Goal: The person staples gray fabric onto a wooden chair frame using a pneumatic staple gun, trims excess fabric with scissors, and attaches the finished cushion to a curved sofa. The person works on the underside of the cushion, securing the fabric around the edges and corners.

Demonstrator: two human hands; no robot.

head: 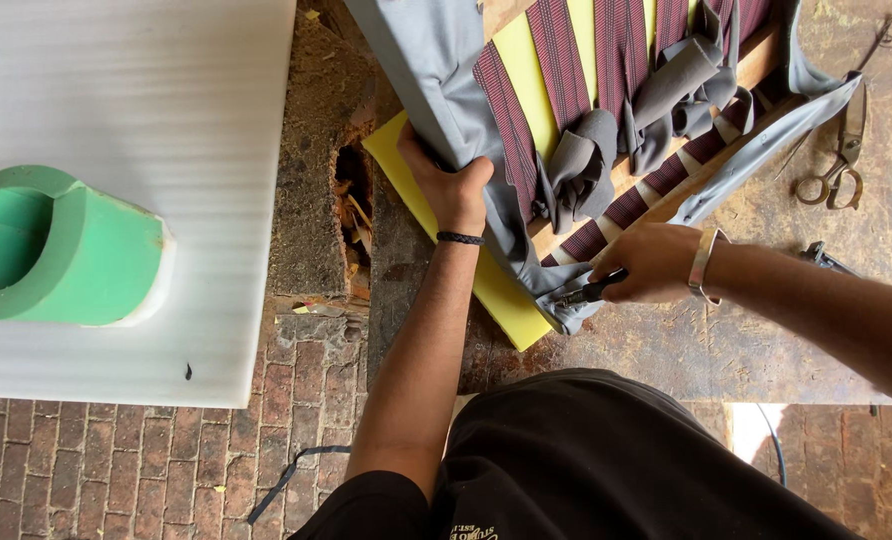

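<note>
The left hand [453, 185] is clenched on a fold of grey fabric [436, 70], gripping it where the cloth wraps over the near-left edge of an upturned seat frame [756, 62] that lies on a worn wooden workbench [706, 350]; a dark braided band circles that wrist. The right hand [651, 262], with a metal bracelet at its wrist, is closed around a dark-handled tool [588, 292] whose metal tip touches the grey fabric at the frame's near corner, close to the front edge of the workbench; what kind of tool it is cannot be told. Inside the frame, maroon striped webbing straps [556, 50] cross one another over a yellow foam sheet [486, 290], and this yellow foam sticks out beyond the fabric toward the bench's near-left part. Loose ends of the grey fabric bunch in the middle of the frame. A pair of scissors [844, 150] lies at the right side of the workbench, well apart from both hands, and a dark metal object [824, 258] lies just beyond the right forearm. To the left, apart from the bench, a thick white foam slab [166, 120] carries a green foam cylinder [61, 250] with a hollow centre, lying on its side. A brick floor [116, 470] shows below the slab, with a black strap [286, 480] lying on it.
</note>
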